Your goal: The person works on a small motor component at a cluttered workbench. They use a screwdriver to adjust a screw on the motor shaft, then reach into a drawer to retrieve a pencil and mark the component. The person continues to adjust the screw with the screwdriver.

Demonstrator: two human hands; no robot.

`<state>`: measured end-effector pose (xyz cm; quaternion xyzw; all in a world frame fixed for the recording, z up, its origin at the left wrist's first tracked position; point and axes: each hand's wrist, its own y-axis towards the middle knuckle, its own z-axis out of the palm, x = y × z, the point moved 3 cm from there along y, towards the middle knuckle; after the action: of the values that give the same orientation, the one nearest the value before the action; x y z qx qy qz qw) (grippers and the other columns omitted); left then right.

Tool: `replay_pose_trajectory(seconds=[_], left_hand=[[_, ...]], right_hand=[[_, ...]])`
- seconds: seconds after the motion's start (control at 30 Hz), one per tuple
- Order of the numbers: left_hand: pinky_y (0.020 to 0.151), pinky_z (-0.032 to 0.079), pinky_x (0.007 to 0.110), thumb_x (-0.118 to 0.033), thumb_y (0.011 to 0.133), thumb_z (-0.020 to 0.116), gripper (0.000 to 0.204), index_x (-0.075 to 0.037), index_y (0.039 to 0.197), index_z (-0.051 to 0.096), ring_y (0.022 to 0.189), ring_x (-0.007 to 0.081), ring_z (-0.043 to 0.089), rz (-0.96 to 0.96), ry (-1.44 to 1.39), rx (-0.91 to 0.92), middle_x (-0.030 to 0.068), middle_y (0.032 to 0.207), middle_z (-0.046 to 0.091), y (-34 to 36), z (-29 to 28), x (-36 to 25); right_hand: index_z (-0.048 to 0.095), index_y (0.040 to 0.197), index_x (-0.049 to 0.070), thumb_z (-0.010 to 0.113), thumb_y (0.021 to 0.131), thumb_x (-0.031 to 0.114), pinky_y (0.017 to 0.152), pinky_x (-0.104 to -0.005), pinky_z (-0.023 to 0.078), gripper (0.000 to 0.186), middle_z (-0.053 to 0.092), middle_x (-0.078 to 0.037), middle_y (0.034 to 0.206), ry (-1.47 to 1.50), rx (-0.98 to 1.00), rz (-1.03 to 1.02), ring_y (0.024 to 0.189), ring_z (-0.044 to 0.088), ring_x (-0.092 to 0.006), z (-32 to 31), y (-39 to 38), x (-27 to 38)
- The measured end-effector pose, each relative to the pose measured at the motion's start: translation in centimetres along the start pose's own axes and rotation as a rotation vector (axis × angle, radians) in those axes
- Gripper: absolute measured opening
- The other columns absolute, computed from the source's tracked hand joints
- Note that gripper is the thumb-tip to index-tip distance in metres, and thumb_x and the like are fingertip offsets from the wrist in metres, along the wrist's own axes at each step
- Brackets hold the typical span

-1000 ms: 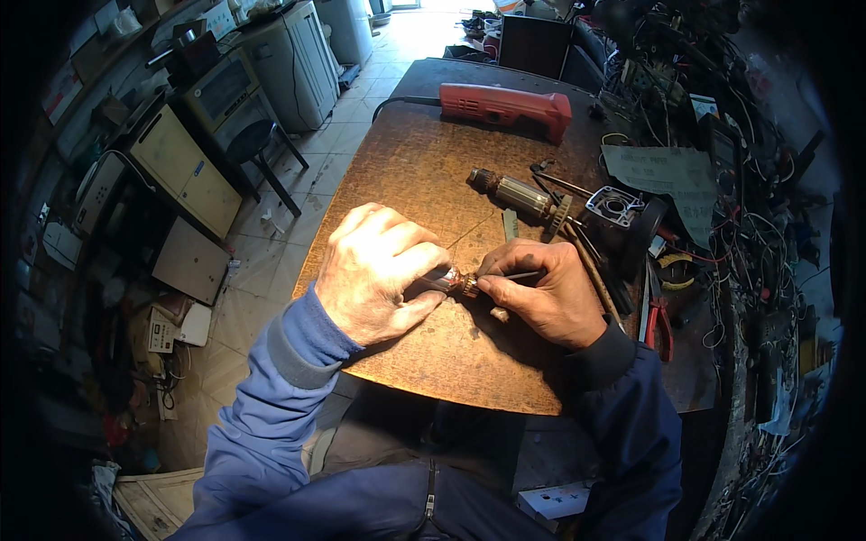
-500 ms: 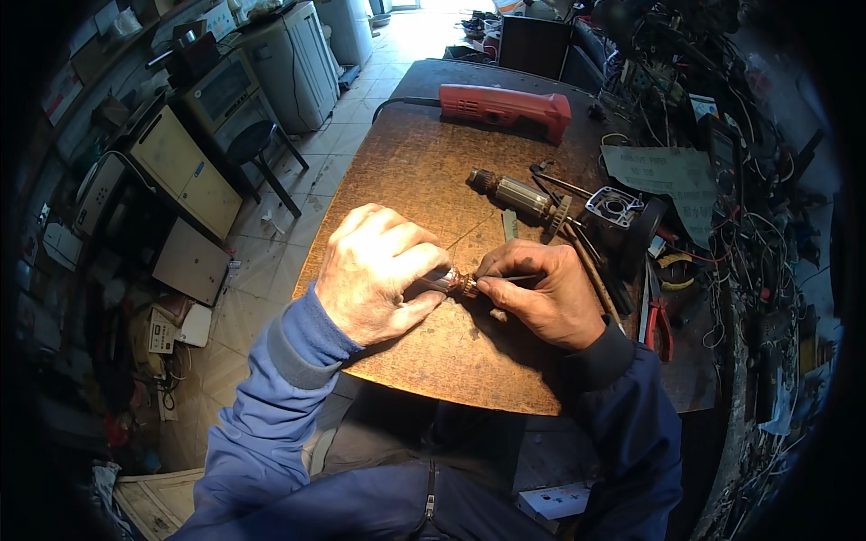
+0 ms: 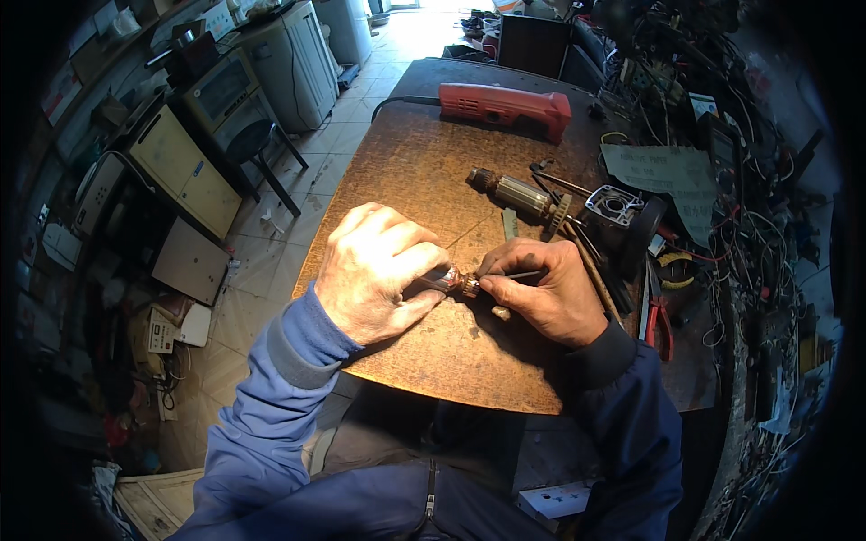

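On the wooden table (image 3: 379,171) my left hand (image 3: 379,270) wraps round a small motor armature (image 3: 465,283), its copper commutator end showing past my thumb. My right hand (image 3: 546,293) pinches a thin metal tool (image 3: 528,275), its tip at or close to the commutator; the contact point is too small to tell. Beyond my hands a larger armature (image 3: 520,192) with a fan lies on its side, near a narrow metal strip (image 3: 509,224) and a thin wire (image 3: 474,229).
A red power-tool body (image 3: 501,108) lies at the far end. Along the right are a metal housing (image 3: 613,206), sandpaper (image 3: 658,180), red-handled pliers (image 3: 658,325) and tangled wires (image 3: 758,252). A black stool (image 3: 257,144) and cabinets (image 3: 180,171) stand left of the table.
My right fingers have shifted very slightly at the commutator. My left hand and the things on the table look unmoved.
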<state>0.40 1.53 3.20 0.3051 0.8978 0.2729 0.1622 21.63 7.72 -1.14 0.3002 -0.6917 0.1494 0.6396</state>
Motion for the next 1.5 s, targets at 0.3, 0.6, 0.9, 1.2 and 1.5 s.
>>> replay_pose_trajectory(seconds=[0.3,0.6,0.9,1.2,1.5], left_hand=[[0.083,0.052,0.043,-0.019,0.065,0.092,0.036,-0.011,0.094,0.074,0.088,0.027,0.068,0.006,-0.003,-0.006,0.0049,0.095,0.073,0.0,-0.01,-0.01],[0.082,0.052,0.043,-0.019,0.065,0.092,0.036,-0.011,0.095,0.074,0.087,0.0271,0.068,0.011,-0.001,-0.008,0.0051,0.095,0.073,-0.07,-0.04,0.07],[0.082,0.051,0.042,-0.019,0.065,0.093,0.035,-0.011,0.094,0.075,0.088,0.0268,0.068,0.003,-0.003,0.004,0.0049,0.096,0.074,0.05,-0.03,0.05],[0.084,0.051,0.043,-0.021,0.067,0.091,0.033,-0.012,0.094,0.074,0.089,0.0272,0.069,0.024,-0.041,-0.007,0.0053,0.097,0.075,0.15,-0.08,-0.07],[0.09,0.05,0.046,-0.023,0.069,0.089,0.033,-0.013,0.096,0.075,0.093,0.0272,0.069,-0.007,-0.061,0.041,0.0048,0.096,0.075,-0.21,0.07,0.27]], right_hand=[[0.075,0.092,-0.005,0.077,0.094,0.002,0.058,-0.0253,0.05,0.008,0.072,-0.007,0.084,-0.022,0.015,-0.023,0.067,0.065,-0.0082,-0.07,-0.07,-0.19],[0.074,0.092,-0.005,0.076,0.092,0.003,0.067,-0.0276,0.052,0.008,0.073,-0.009,0.09,-0.119,0.047,-0.072,0.075,0.067,-0.0119,-0.08,0.02,-0.13],[0.071,0.09,-0.007,0.073,0.088,-0.001,0.06,-0.0286,0.053,0.006,0.072,-0.01,0.088,-0.068,0.064,-0.044,0.067,0.067,-0.0125,-0.46,-0.04,0.14],[0.072,0.092,-0.009,0.071,0.089,-0.003,0.057,-0.0275,0.052,0.007,0.074,-0.011,0.085,0.034,0.099,0.036,0.064,0.066,-0.0109,-0.57,0.05,-0.03],[0.075,0.097,-0.007,0.075,0.094,0.001,0.064,-0.0253,0.055,0.008,0.076,-0.012,0.095,0.061,0.108,0.14,0.069,0.067,-0.0107,-0.87,0.07,-0.57]])
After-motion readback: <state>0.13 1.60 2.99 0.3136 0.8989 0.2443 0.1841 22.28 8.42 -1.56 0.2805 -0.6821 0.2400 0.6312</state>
